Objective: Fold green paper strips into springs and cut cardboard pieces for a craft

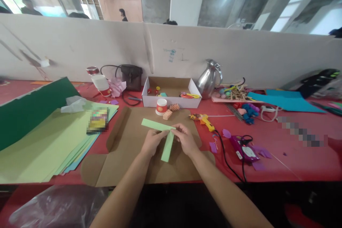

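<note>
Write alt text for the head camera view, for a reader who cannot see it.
Two bare hands, left hand and right hand, hold two crossed light green paper strips over a flattened brown cardboard sheet on a red table. A stack of green paper sheets lies left; a yellow glue gun right.

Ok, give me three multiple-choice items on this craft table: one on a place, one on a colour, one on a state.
1. Where is the glue gun?
A. right of the cardboard sheet
B. inside the box
C. on the paper stack

2. What colour are the paper strips?
A. red
B. light green
C. blue

3. How are the strips held?
A. lying untouched
B. rolled up
C. crossed, pinched by both hands

A: it lies on the red table. B: both are pale green. C: left hand and right hand meet at the crossing.
</note>
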### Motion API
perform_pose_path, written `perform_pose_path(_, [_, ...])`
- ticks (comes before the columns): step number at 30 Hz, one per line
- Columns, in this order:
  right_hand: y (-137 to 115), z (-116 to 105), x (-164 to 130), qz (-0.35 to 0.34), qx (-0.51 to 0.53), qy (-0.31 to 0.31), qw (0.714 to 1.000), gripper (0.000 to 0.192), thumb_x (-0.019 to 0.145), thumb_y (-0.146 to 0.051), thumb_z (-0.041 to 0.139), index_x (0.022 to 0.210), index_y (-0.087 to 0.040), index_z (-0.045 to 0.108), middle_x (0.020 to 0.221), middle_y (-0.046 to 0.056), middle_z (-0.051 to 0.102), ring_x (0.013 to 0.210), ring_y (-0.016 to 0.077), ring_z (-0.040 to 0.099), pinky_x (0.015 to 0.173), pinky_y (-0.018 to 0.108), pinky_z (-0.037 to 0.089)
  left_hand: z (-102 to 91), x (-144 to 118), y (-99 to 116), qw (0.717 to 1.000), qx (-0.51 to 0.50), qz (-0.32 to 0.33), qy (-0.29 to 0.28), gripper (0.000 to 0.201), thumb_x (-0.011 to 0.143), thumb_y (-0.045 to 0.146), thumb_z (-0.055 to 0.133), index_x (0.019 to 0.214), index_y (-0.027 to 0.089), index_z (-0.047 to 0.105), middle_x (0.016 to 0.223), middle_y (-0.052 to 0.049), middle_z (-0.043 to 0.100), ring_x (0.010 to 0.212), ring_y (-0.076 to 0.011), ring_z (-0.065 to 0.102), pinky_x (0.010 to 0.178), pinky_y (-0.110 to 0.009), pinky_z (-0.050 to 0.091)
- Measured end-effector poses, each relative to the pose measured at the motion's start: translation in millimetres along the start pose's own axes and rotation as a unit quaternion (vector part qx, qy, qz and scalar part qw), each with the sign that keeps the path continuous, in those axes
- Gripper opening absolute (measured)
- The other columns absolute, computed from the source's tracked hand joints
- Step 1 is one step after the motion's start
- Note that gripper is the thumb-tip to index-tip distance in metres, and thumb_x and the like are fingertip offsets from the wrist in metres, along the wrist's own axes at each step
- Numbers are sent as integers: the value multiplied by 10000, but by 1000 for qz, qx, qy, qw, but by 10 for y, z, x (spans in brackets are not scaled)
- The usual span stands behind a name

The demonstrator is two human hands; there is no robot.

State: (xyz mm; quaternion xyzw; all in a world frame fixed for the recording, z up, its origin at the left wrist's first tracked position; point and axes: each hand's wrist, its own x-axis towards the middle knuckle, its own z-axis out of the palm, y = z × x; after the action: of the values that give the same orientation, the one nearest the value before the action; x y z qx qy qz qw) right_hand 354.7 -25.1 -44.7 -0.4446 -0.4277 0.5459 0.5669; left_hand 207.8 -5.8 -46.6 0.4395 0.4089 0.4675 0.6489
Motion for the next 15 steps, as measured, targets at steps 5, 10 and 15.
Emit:
perform_pose_path(5, [-39, -88, 5, 64, 9, -65, 996, 196, 651, -233, 710, 836, -199, 656, 642, -55, 563, 498, 65, 448, 452, 188, 304, -66, 19, 14, 997, 0, -59, -48, 284, 610, 261, 818, 837, 104, 748, 742, -88, 736, 630, -196, 653, 617, -284, 480])
perform_pose_path(10, [-37, -132, 65, 61, 66, -60, 994, 262, 656, -283, 719, 905, -210, 679, 677, -32, 614, 470, 60, 471, 415, 191, 270, -88, 17, 86, 992, -66, -54, -98, 351, 709, 415, 758, 891, 115, 737, 825, -98, 735, 709, -181, 656, 697, -281, 489])
perform_pose_path(15, [-10, -75, 87, 20, 118, -18, 993, 272, 667, -326, 738, 898, -234, 627, 701, -53, 608, 535, 70, 525, 480, 190, 382, 5, -37, 80, 981, -124, 13, -145, 441, 667, 222, 804, 1090, 182, 682, 1048, -70, 710, 952, -192, 639, 899, -296, 452])
